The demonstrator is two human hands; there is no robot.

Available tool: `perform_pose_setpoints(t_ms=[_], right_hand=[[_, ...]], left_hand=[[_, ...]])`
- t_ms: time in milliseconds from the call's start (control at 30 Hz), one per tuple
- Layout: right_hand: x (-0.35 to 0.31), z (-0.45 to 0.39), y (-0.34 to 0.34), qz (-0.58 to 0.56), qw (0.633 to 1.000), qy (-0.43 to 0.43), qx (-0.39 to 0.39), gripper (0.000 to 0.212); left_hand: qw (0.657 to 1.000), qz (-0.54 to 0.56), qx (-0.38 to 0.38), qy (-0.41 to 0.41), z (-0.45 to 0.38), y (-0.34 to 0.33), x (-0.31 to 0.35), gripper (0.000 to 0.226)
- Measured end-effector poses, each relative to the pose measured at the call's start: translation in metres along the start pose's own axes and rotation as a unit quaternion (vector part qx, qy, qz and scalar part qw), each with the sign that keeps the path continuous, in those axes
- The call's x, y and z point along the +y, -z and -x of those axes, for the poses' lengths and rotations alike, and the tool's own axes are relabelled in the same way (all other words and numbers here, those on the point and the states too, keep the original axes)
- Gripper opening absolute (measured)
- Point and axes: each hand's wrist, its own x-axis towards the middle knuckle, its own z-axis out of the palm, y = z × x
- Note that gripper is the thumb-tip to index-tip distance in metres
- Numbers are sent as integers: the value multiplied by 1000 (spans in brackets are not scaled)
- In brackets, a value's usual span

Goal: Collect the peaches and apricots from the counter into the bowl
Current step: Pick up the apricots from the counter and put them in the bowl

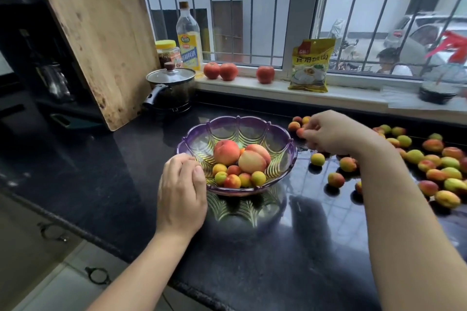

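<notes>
A purple glass bowl (252, 126) stands on the black counter (252, 247). It holds two peaches (226, 152) and several small apricots (232, 181). My left hand (180, 190) grips the bowl's near left rim. My right hand (333, 132) is just right of the bowl, and its fingertips pinch a small apricot (300, 132). A few apricots (294, 126) lie behind that hand. Many more apricots (429, 166) are scattered over the counter at the right.
A lidded pot (171, 88) stands behind the bowl, beside a leaning wooden cutting board (101, 33). On the windowsill are an oil bottle (189, 38), a jar (167, 53), three tomatoes (228, 71) and a yellow packet (310, 65). The counter's front edge runs along the lower left.
</notes>
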Motion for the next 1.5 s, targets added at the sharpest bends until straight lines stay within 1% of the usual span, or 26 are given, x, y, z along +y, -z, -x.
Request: perform_pose_setpoints(t_ms=[100,167,333,400,500,567,633,667,733,767,800,867,900,933,1000,1067,1133,1200,1300,1400,1467,1500], right_hand=[[24,-11,-9,69,995,-64,-36,13],[29,-16,-17,98,992,-74,-36,17],[30,-26,-42,110,990,-83,-34,30],[31,-27,-50,115,988,-92,-49,32],[34,-27,-58,124,985,-104,-51,28],[33,-28,-53,99,988,-112,-41,21],[29,-28,-40,39,994,-98,-5,12],[23,-26,-31,-11,996,-82,27,9],[9,-15,-13,-123,989,-23,78,13],[-1,-9,-6,-158,985,16,67,14],[-10,-1,-2,-162,985,54,26,15],[-29,12,-2,-89,986,107,-91,15],[-36,16,-6,-31,983,123,-135,16],[-41,18,-11,24,978,130,-162,17],[-49,18,-21,93,970,126,-186,20],[-52,17,-27,113,969,119,-186,22],[-54,16,-25,115,973,117,-161,25],[-51,15,-17,108,981,112,-118,24],[-44,17,-3,55,991,106,-57,18],[-37,21,3,-36,995,86,46,14],[-29,23,-2,-56,990,58,114,14],[-22,27,-8,-43,988,43,139,13]], left_hand=[[1000,4,1,22,-1,-1,-2,50],[1000,11,-5,20,-1,-1,-2,51],[1000,26,-7,13,-2,0,-1,48],[1000,20,-5,-4,-1,1,0,47],[998,-7,-10,-64,1,3,2,42],[994,-9,-15,-108,4,5,4,37],[990,4,-15,-141,6,6,5,31],[988,16,-14,-154,7,6,5,29],[982,26,-7,-186,8,7,7,27],[979,19,-3,-201,8,7,8,26],[977,7,2,-212,8,6,10,25],[976,-18,10,-218,8,5,10,25],[976,-23,12,-215,8,4,10,26],[977,-23,12,-212,8,4,9,28],[978,-21,11,-209,9,4,9,32],[978,-19,9,-208,9,4,9,33],[979,-17,6,-205,9,4,9,34],[980,-17,0,-199,9,4,9,36],[983,-15,-11,-184,8,5,9,34],[989,-15,-27,-142,7,5,9,30],[995,-12,-22,-101,6,7,11,30],[997,-12,-16,-80,4,7,11,31]])
